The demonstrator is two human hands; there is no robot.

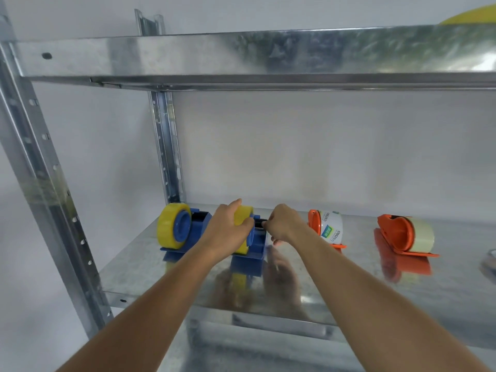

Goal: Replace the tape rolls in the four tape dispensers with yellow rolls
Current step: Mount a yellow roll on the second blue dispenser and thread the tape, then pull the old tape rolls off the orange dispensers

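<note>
Head view: on the metal shelf (pixel 402 291) we count four dispensers, and the first blue dispenser (pixel 185 232), far left, already carries a yellow roll (pixel 167 229). Right of it, our left hand (pixel 225 226) grips a second yellow roll (pixel 243 214) on the second blue dispenser (pixel 255 247); our right hand (pixel 281 224) pinches at its front, apparently threading tape. Further right, two orange dispensers (pixel 314 222) (pixel 394 233) keep pale rolls, so we judge the job roughly half done.

The one camera is sitting on the person's head, looking forward and slightly down into the shelf (pixel 349 285). It is standing close, within arm's reach.
</note>
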